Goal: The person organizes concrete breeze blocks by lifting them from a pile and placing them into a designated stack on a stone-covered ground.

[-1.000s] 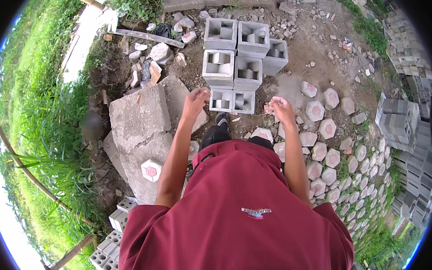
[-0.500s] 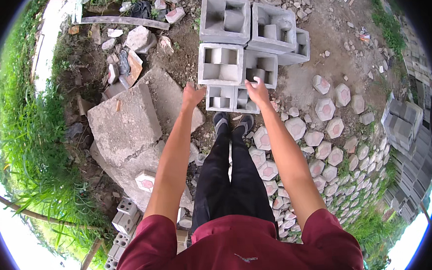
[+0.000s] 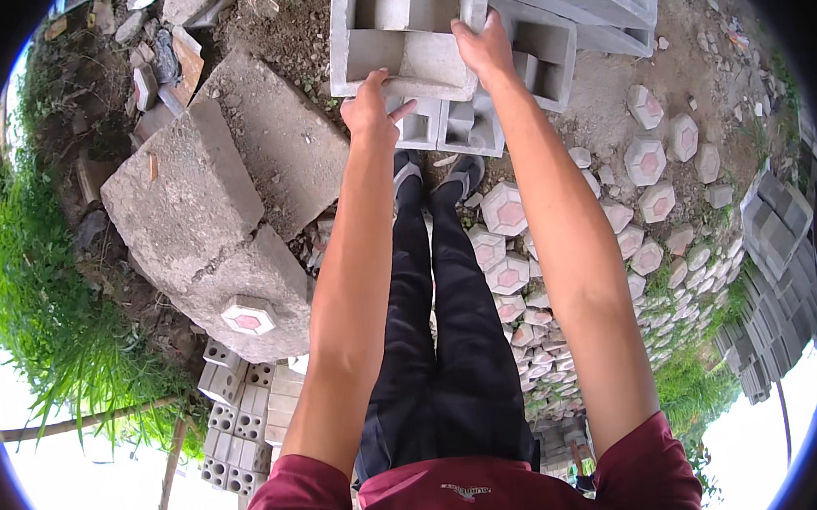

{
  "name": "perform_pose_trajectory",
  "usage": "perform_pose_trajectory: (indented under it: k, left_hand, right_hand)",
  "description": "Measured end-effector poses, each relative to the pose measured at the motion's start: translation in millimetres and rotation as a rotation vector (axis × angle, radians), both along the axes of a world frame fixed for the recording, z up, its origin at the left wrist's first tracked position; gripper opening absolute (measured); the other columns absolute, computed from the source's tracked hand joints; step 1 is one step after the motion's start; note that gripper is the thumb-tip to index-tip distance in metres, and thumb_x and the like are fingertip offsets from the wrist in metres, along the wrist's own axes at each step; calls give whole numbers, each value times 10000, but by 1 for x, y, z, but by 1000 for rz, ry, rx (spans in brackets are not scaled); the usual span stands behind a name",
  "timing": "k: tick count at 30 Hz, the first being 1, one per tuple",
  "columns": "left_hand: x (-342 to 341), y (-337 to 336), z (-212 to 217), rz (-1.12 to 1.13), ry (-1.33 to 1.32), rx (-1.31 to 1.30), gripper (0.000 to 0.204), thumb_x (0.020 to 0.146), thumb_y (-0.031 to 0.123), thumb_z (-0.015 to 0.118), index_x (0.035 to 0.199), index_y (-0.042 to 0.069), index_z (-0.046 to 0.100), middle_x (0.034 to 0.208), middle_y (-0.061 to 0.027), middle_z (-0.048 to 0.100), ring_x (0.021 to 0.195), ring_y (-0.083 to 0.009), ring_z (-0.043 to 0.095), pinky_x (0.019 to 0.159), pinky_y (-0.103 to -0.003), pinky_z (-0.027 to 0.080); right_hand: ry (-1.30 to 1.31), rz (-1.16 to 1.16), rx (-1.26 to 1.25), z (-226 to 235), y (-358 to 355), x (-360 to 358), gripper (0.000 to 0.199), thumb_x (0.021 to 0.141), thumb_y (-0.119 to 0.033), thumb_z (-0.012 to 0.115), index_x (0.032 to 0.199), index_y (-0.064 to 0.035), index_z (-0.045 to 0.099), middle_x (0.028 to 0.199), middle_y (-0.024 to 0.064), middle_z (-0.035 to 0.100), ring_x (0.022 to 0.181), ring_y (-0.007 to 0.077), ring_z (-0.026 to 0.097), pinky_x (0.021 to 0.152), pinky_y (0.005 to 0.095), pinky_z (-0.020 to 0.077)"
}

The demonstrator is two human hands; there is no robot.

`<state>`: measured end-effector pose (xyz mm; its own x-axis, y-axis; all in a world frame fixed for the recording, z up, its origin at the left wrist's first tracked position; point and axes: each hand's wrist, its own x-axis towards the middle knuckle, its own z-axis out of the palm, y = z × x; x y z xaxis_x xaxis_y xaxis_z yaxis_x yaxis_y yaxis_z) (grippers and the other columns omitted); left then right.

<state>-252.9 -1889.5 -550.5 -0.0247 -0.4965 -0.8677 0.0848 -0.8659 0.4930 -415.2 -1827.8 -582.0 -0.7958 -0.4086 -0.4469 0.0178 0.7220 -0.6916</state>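
A grey hollow concrete block (image 3: 430, 55) with open compartments is between my hands at the top of the head view, above the front of a stack. My left hand (image 3: 370, 112) grips its near edge at the left corner, thumb over the rim and some fingers below. Around the right edge closes my right hand (image 3: 485, 50), thumb on top. Two smaller block faces show beneath it: a left one (image 3: 417, 125) and a right one (image 3: 469, 127), just in front of my shoes. Another hollow block (image 3: 546, 54) stands right beside my right hand.
A large broken concrete slab (image 3: 184, 202) lies left, with a hexagonal paver (image 3: 248, 316) on it. Many hexagonal pavers (image 3: 504, 207) cover the ground at right. Perforated blocks (image 3: 242, 421) are stacked lower left, grey blocks (image 3: 772, 319) far right.
My hands have gone from reaching beside the block to gripping it. The block now looks larger and nearer, raised off the blocks below. The whole view has shifted closer to the stack.
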Motion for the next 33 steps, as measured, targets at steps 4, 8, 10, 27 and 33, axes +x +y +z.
perform_pose_trajectory:
  k: [4,8,10,27,33]
  left_hand:
    - [1,-6,-14,-39,51,14,301,810,35,596,1067,-105,526,1102,-181,491,1061,-337,546,766,-572,593]
    - [8,-3,2,0,-28,42,243,787,-7,580,1006,-104,536,1027,-178,530,949,-306,598,717,-557,605]
    - [36,2,10,-46,-16,-74,345,746,-7,608,1076,-15,507,998,-145,587,886,-280,616,638,-457,587]
    - [150,74,332,-463,251,-436,486,690,-139,601,1160,-17,579,1100,-97,632,1000,-212,606,875,-310,464]
    - [131,75,425,-967,177,-611,415,753,-47,649,1165,-34,601,1043,-92,662,954,-203,618,851,-306,470]
  right_hand:
    - [-165,21,-34,-7,-1,-16,543,726,-337,700,1072,67,589,1037,256,652,982,371,641,846,404,507]
    - [-46,38,155,20,5,-1,476,698,-280,701,990,86,616,1003,296,646,969,394,642,838,412,517]
    - [-17,78,53,49,19,22,413,700,-282,695,937,52,637,937,285,655,925,409,643,831,430,517]
    - [-431,-343,-925,347,211,168,1006,646,142,633,1508,-93,170,1441,87,361,1280,205,420,1005,331,393]
    - [-469,-696,-1048,403,255,221,921,666,142,562,1484,-134,244,1314,98,482,1089,207,551,826,346,511]
